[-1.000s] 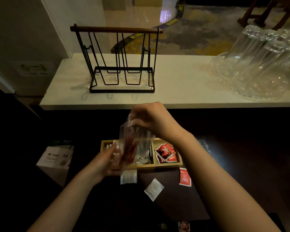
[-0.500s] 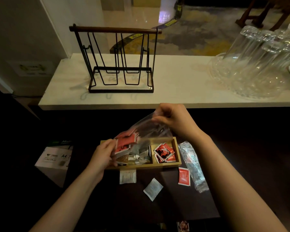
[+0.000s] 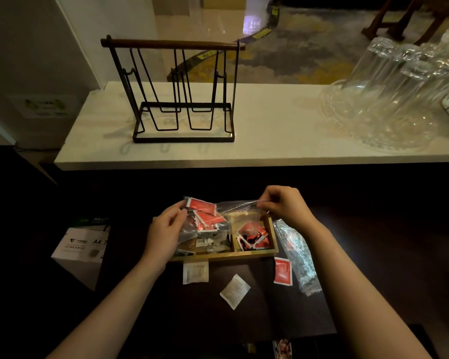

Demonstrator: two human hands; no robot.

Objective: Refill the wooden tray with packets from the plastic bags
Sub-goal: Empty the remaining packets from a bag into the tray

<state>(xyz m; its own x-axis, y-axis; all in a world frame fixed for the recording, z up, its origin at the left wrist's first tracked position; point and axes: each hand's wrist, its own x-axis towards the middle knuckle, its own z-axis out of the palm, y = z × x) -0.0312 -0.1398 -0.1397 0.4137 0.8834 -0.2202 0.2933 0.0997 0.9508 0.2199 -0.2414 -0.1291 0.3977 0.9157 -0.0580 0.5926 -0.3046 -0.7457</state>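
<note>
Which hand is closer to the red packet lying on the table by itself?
The right hand. It is up past the lone red packet, pinching the clear bag. The left hand is farther, across the wooden tray.

There are two hands, the left hand (image 3: 166, 235) and the right hand (image 3: 285, 206). There are two plastic bags: one held bag (image 3: 233, 211) and one flat bag (image 3: 300, 257). There is one wooden tray (image 3: 274, 238). Two white packets (image 3: 195, 272) (image 3: 235, 291) and one red packet (image 3: 283, 271) lie loose on the worktop. There is one wire rack (image 3: 182, 92) and one white box (image 3: 82, 251).
</note>
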